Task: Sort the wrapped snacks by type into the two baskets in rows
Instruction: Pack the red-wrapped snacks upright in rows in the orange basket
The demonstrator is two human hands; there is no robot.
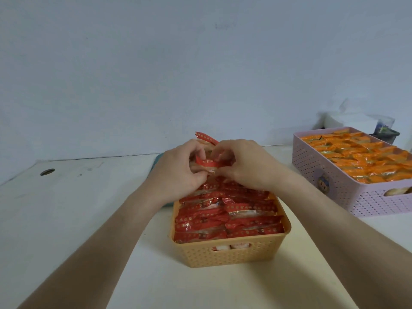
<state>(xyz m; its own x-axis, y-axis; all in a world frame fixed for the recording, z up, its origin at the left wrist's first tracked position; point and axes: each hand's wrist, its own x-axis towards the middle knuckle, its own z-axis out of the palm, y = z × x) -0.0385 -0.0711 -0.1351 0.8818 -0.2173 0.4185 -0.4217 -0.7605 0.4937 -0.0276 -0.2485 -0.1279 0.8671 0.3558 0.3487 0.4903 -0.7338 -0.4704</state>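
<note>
- The left hand (178,169) and right hand (247,167) both pinch one red foil-wrapped snack (208,162) at the 12 o'clock end of the orange perforated plastic basket (231,254), probably to align its row.
- The pink perforated plastic basket (312,157) at 2 o'clock keeps the orange-wrapped snacks (361,157) separate.

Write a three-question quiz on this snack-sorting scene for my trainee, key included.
1. True or false: the pink basket stands left of the orange basket.
2. The left hand and right hand grip a red snack over: A the orange basket's far end; B the pink basket; C neither basket.
3. Fill in: the pink basket's snacks have ___ wrappers.
Key: 1 false; 2 A; 3 orange.
</note>
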